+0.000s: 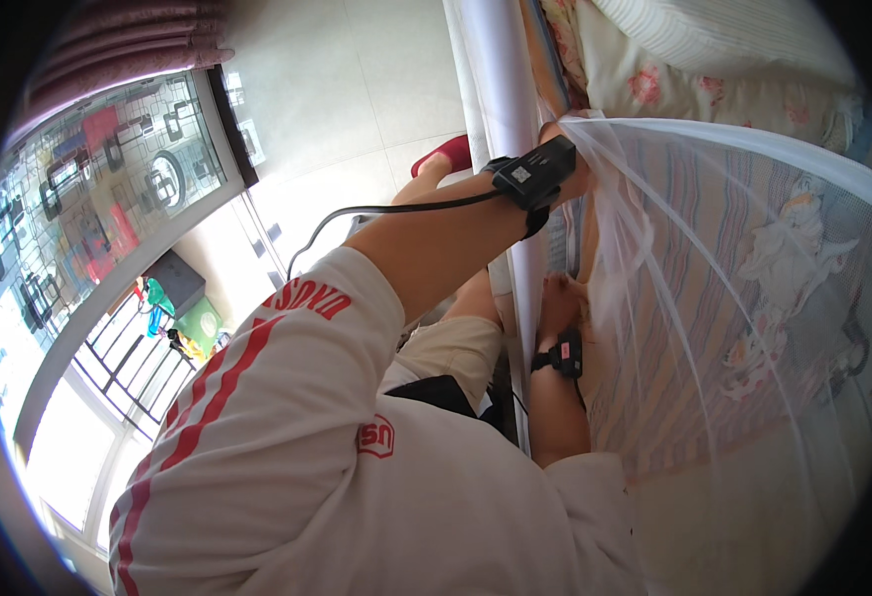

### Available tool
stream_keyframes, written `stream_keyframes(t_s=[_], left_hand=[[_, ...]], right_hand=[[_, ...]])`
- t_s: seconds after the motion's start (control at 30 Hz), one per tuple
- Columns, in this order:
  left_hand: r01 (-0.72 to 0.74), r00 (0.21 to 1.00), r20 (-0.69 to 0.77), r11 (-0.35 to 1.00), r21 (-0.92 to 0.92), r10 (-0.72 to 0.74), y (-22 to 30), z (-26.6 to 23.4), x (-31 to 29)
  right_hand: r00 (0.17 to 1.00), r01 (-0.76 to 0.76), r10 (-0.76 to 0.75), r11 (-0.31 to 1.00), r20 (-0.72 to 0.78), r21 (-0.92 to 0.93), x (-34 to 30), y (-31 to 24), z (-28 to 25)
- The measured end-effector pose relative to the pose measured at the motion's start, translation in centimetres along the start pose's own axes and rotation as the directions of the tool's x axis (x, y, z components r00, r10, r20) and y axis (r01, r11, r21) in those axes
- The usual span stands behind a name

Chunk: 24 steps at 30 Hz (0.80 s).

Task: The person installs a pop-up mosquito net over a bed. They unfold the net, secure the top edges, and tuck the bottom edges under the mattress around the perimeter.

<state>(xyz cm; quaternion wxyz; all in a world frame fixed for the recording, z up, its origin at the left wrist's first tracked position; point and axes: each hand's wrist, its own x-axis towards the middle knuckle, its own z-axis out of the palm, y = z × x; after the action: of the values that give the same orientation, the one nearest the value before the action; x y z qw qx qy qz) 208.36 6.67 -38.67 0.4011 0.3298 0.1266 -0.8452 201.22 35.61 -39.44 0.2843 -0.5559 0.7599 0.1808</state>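
White, sheer mosquito net (645, 228) hangs beside the bed, its folds fanning out from where my left hand (573, 164) is closed on it. A black wrist device hides most of that hand's fingers. Lower down, my right hand (559, 302) is closed at the bed's edge, next to the net and a white upright fabric strip (528, 238). What its curled fingers hold, if anything, is hidden. A striped mat (674, 288) shows through the mesh.
Flowered bedding (645, 84) lies beyond the net at the far right. White cloth with a red pattern (789, 268) sits on the mat. On the left are a patterned glass panel (108, 179), a purple curtain (128, 45) and pale floor tiles (357, 89).
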Motion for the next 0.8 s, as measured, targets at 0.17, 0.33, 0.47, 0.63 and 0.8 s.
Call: stream_keyframes(t_s=[0.17, 0.33, 0.47, 0.63, 0.8], left_hand=[[0.188, 0.977, -0.147, 0.954, 0.234, -0.156, 1.5, -3.2, 0.5], [0.220, 0.975, -0.212, 0.153, 0.963, -0.069, 5.9, 1.2, -2.5], [-0.176, 0.984, 0.157, -0.564, 0.807, -0.083, 10.6, 6.8, -6.7], [-0.084, 0.958, 0.243, -0.663, 0.744, 0.151, 15.8, 8.3, -6.8], [-0.046, 0.956, 0.165, -0.430, 0.902, 0.243, 16.9, 6.4, -3.2]], right_hand=[[0.986, 0.020, 0.152, 0.277, -0.065, 0.961, 7.3, -5.3, -2.4], [0.937, 0.243, 0.029, 0.663, -0.348, 0.708, 11.0, -7.7, -3.7], [0.954, -0.033, 0.287, 0.403, -0.092, 0.915, 13.3, -8.7, 0.1], [0.801, 0.016, 0.440, 0.662, -0.406, 0.749, 14.2, -9.6, 3.8], [0.933, -0.089, 0.323, 0.630, -0.156, 0.772, 12.2, -8.8, -0.1]])
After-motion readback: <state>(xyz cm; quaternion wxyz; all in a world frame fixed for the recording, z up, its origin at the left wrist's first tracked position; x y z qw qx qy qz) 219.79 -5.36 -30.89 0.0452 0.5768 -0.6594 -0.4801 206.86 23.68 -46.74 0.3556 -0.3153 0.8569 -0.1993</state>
